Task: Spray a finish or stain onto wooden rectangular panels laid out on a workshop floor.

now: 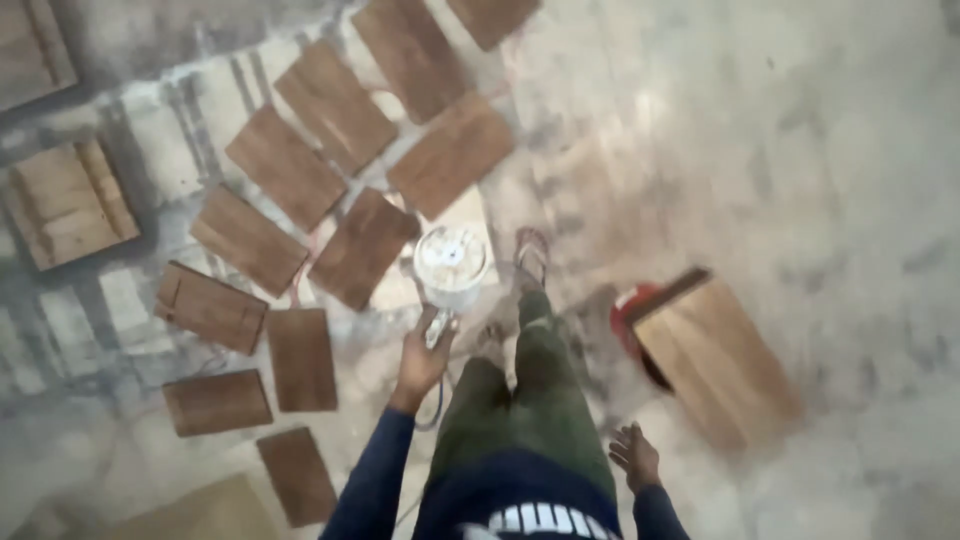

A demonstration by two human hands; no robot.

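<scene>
Floor (820,150): bare, dusty concrete across the right half of the frame, open room there. Left half: dark-stained wooden boards (300,250) laid flat in rows, narrow gaps between. Spray gun (450,275): centre frame, white cup uppermost, its long axis running from your hand up-frame toward the boards. Your left hand (420,360): closed round the gun's grip, just below the cup. Your right hand (635,455): lower right, open, fingers spread, holding nothing, near an unstained board (720,365) resting on a red bucket (630,310).
</scene>
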